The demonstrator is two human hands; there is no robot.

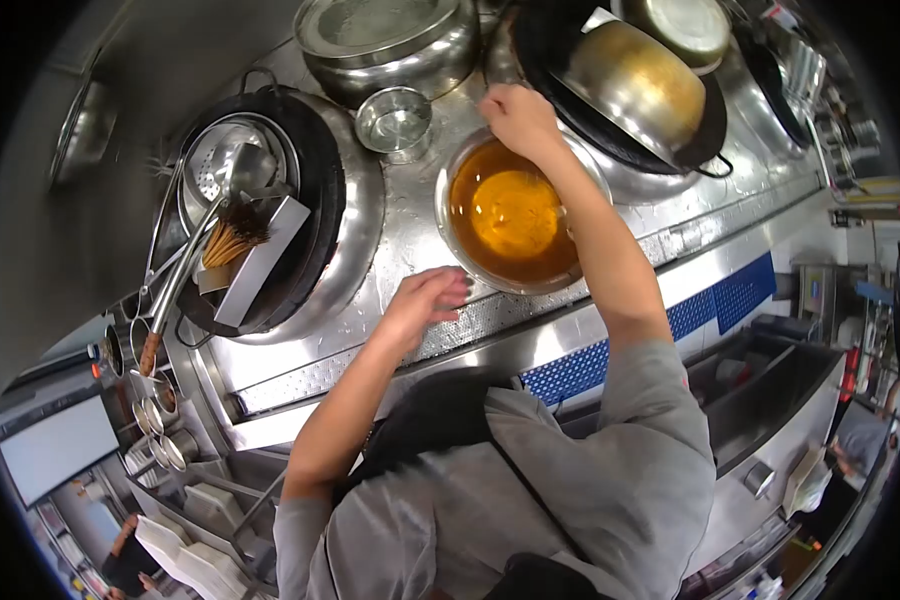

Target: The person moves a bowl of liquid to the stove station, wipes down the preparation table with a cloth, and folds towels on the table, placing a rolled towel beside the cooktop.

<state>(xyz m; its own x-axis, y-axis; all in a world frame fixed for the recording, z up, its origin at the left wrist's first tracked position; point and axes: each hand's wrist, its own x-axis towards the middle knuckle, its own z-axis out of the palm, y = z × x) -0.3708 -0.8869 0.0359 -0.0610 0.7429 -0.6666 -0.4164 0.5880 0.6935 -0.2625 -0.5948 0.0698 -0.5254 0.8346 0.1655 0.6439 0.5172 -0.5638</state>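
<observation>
A round metal bowl (446, 227) of clear amber liquid (515, 215) sits on the steel counter between my hands. My right hand (522, 118) is over its far rim, fingers curled closed; what they hold, if anything, is hidden. Near the bowl's lower left edge is my left hand (432, 303), its fingers loosely stretched, slightly blurred, with nothing visible in them. Just beyond the bowl, to the left, stands a small metal pot (394, 122).
At left, a black wok (332, 215) holds strainers (210, 165), a bamboo brush (235, 240) and a metal box (265, 260). A large lidded pot (400, 70) stands behind. At right, a tilted pot (640, 90) rests in another wok (710, 140). Blue perforated mats (745, 295) line the near edge.
</observation>
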